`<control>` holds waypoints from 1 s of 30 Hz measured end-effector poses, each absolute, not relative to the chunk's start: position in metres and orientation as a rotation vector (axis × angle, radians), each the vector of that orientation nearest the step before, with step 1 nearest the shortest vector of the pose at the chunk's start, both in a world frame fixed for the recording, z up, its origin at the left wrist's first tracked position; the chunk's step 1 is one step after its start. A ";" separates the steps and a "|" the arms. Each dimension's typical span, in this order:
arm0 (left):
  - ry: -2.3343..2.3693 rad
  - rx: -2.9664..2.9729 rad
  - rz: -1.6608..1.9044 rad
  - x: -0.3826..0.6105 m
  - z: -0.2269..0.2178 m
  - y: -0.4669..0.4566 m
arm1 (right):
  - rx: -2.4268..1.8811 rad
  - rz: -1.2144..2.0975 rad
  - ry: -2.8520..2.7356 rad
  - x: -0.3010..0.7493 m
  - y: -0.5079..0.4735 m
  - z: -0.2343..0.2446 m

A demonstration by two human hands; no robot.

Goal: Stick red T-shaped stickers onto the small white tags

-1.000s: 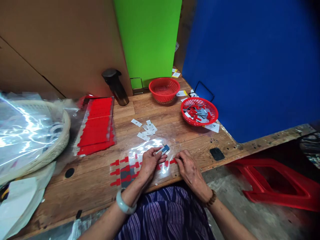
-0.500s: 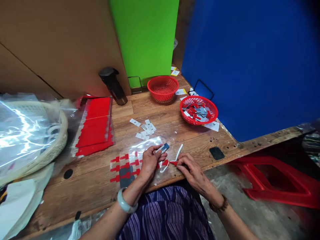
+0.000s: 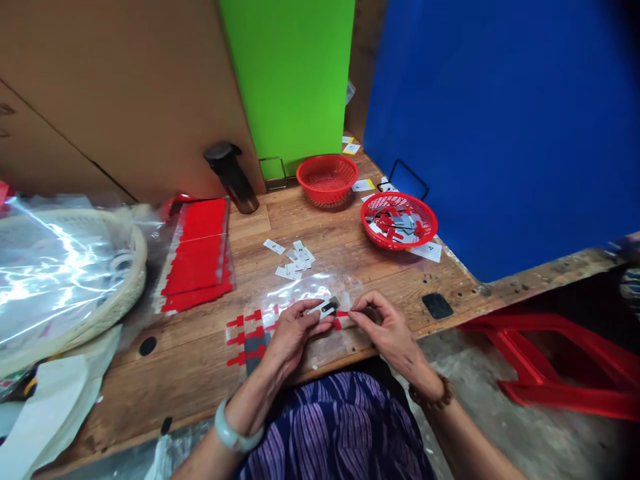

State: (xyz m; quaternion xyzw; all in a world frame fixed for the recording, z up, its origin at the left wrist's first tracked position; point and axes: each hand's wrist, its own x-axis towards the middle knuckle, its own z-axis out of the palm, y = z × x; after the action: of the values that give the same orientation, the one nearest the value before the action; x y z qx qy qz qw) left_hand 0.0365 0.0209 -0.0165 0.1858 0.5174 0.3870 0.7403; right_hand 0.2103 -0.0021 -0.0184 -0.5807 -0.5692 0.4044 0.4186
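Observation:
My left hand (image 3: 295,333) pinches a small white-and-dark card (image 3: 326,309) above the table's front edge. My right hand (image 3: 385,327) is closed on a small red tab (image 3: 343,313), whose left end meets or overlaps the card's dark end; I cannot tell whether they are joined. Beneath and left of my hands lies a clear plastic sheet (image 3: 290,288) with rows of red T-shaped stickers (image 3: 254,333). A dark grey piece (image 3: 254,365) shows under the stickers. Beyond my hands, several small white cards (image 3: 300,255) lie in a loose pile.
A red basket (image 3: 367,230) holding grey, white and red pieces stands at the right; another red basket (image 3: 327,200) is behind it. A dark bottle (image 3: 233,179), a stack of red sticker sheets (image 3: 197,247) and a plastic-covered pale basket (image 3: 137,267) are leftward. A red stool (image 3: 540,373) stands right.
The card in my left hand has turned to show its white face. My right hand has brought the red tab left and up to the card's end; the white strip near it is out of sight.

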 end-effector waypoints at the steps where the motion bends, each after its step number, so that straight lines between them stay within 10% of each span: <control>1: 1.135 0.398 0.848 0.034 -0.013 0.018 | -1.450 1.006 -1.456 0.206 0.001 -0.016; 30: 1.145 0.515 0.810 0.019 -0.007 0.004 | -1.341 1.075 -1.694 0.182 0.005 -0.011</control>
State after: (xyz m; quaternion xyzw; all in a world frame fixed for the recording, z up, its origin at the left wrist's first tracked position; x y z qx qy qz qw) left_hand 0.0189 0.0042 -0.0073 0.2341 0.5205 0.3685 0.7338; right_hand 0.1820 0.0046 -0.0110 -0.5192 -0.6559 0.4163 0.3564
